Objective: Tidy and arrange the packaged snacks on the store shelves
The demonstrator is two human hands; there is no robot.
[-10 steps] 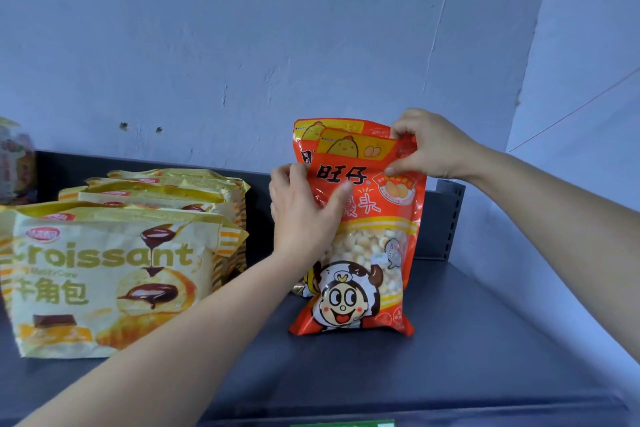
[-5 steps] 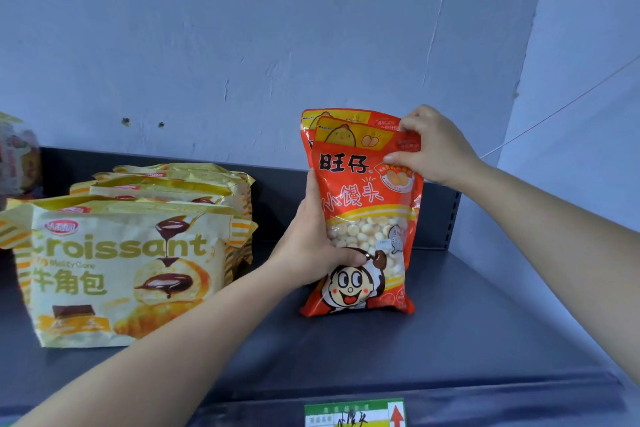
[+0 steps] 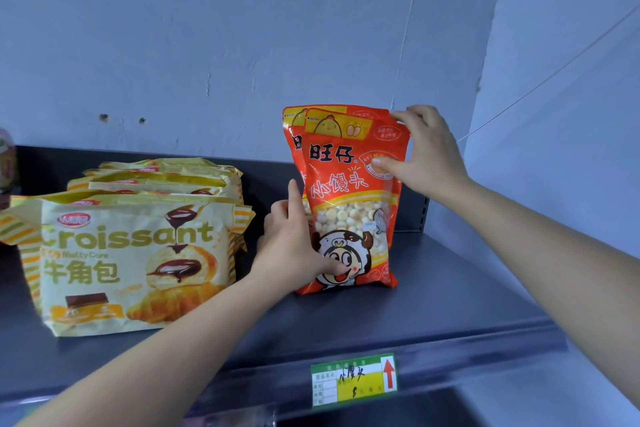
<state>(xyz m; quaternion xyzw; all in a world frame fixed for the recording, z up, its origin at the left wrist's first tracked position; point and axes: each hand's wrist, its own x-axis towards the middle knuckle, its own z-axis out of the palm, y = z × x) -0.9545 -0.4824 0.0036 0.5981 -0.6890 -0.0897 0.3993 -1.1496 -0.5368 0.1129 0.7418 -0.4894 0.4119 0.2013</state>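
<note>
Two red-orange snack bags (image 3: 349,191) with a cartoon face and a clear window of small round biscuits stand upright, one behind the other, on the dark shelf (image 3: 433,305). My left hand (image 3: 294,243) holds their lower left side, thumb across the front bag's cartoon face and index finger pointing up along the edge. My right hand (image 3: 422,152) grips the top right corner of the bags, thumb on the front and fingers over the top edge.
A row of yellow croissant packs (image 3: 128,253) stands to the left, close to my left hand. A green and yellow price tag (image 3: 353,380) sits on the shelf's front lip. A blue wall closes the back and right side.
My left hand slid down from the bags' upper front to their lower left side. The bags now stand straighter and squared together. My right hand stayed at the top right corner.
</note>
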